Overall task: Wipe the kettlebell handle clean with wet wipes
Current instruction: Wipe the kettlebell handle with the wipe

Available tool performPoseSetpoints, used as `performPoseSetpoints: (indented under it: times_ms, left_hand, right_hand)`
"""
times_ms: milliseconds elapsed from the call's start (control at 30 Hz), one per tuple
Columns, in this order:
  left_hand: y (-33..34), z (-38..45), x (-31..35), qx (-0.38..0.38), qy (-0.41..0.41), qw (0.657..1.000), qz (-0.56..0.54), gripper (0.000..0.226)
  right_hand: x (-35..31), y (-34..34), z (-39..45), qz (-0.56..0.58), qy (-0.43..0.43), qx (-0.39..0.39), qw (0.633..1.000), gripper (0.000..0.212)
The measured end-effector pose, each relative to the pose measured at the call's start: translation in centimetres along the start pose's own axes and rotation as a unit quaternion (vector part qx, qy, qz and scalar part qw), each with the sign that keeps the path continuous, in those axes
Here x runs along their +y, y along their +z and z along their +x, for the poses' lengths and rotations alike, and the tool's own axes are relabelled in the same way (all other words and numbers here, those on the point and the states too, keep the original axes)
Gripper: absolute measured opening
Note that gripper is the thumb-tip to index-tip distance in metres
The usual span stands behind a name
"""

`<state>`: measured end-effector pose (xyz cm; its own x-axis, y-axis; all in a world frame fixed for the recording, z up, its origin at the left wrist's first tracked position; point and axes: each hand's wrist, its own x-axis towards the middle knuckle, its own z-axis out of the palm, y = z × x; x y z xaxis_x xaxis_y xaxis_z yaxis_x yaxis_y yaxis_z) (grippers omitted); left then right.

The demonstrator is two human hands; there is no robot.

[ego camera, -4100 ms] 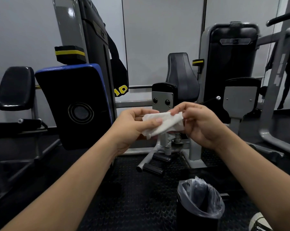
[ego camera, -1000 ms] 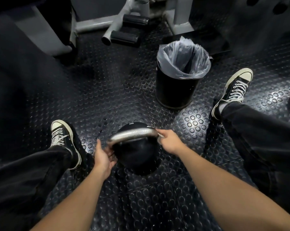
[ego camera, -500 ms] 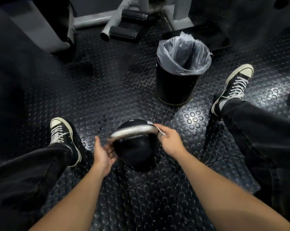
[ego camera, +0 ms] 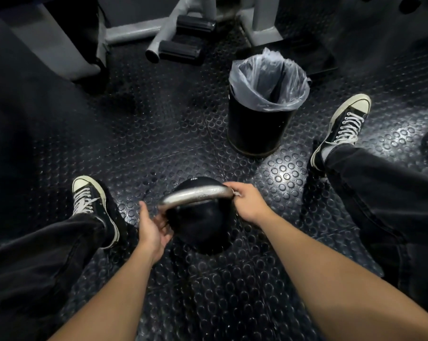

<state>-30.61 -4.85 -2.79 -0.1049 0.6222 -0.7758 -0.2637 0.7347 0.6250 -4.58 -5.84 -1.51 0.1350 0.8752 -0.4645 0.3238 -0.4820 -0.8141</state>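
Studded rubber floor (ego camera: 158, 124) fills the view, w/ grey gym machine frames (ego camera: 134, 33) along the top edge. Your legs in black trousers (ego camera: 35, 254) splay out to both sides, black-and-white sneakers flat on the floor: left one (ego camera: 92, 207) near the kettlebell, right one (ego camera: 343, 126) further out, beside the bin. Black bin (ego camera: 254, 129) w/ a clear plastic liner (ego camera: 269, 84) stands upright beyond the kettlebell, apart from it.

Black kettlebell (ego camera: 203, 225) sits on the floor between your feet, approx. centre of frame, its silver handle (ego camera: 195, 195) arching over the top.

Your left hand (ego camera: 151, 227) is at the handle's left end, palm up, fingers curled under and round the base of it; thumb points up, clear of the metal. Your right hand (ego camera: 250, 203) is at the handle's right end, fingers curled and pinching a wet wipe (ego camera: 235, 193) against the metal. Only a small white scrap of the wipe shows past the fingers; rest is hidden inside the hand.
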Motion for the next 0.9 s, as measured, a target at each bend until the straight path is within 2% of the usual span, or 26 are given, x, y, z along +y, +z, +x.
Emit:
performPoseSetpoints:
  times_ms: [167, 333, 467, 600, 667, 767, 900]
  left_hand:
    - [0.2, -0.4, -0.3, -0.017, 0.027, 0.999, -0.001, 0.085]
    - [0.2, -0.6, -0.1, -0.009, 0.023, 1.0, 0.001, 0.086]
    - [0.4, -0.6, -0.5, -0.019, 0.038, 0.999, -0.001, 0.079]
    - [0.9, -0.9, 0.1, -0.019, 0.029, 0.999, 0.004, 0.074]
    - [0.7, -1.1, 0.0, -0.021, 0.023, 0.999, 0.004, 0.073]
    - [0.6, -0.9, -0.2, -0.032, 0.037, 0.999, 0.001, 0.076]
    - [0.7, -1.0, -0.1, -0.021, 0.027, 0.999, -0.001, 0.083]
  right_hand:
    - [1.8, 2.3, -3.2, 0.048, 0.063, 0.02, 0.997, 0.059]
    - [1.0, 3.5, -3.0, 0.1, 0.051, 0.096, 0.989, 0.071]
    - [2.2, 4.6, -5.3, 0.071, 0.081, 0.065, 0.992, 0.068]
    - [0.8, 4.1, -2.6, 0.113, 0.045, 0.11, 0.986, 0.072]
    - [1.0, 4.4, -3.2, 0.101, 0.048, 0.111, 0.987, 0.078]
    - [1.8, 4.9, -4.4, 0.078, 0.086, 0.081, 0.99, 0.069]
    - [0.5, 4.4, -2.2, 0.108, 0.072, 0.123, 0.984, 0.074]
